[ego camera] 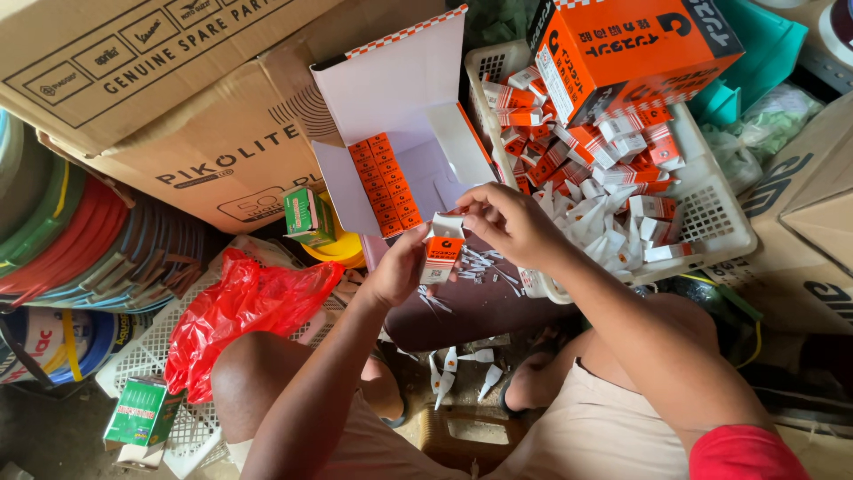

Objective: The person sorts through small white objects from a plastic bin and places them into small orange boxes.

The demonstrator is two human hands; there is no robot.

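From the head camera, looking down past bare knees, the left hand grips a small orange-and-white carton upright by its lower half, fingers closed round it so the open top faces up. The right hand is pinched at the carton's raised top flap, thumb and fingertips closed on it; whether something small sits between them I cannot tell.

Just behind the hands, an open white box leans back with its lid up, a neat row of matching orange cartons packed along one side, within easy reach. To the right, a white plastic basket holds a loose heap of the same cartons, with a larger orange box resting on top. Small white tubes lie scattered below the hands. A red plastic bag sits by the left knee.
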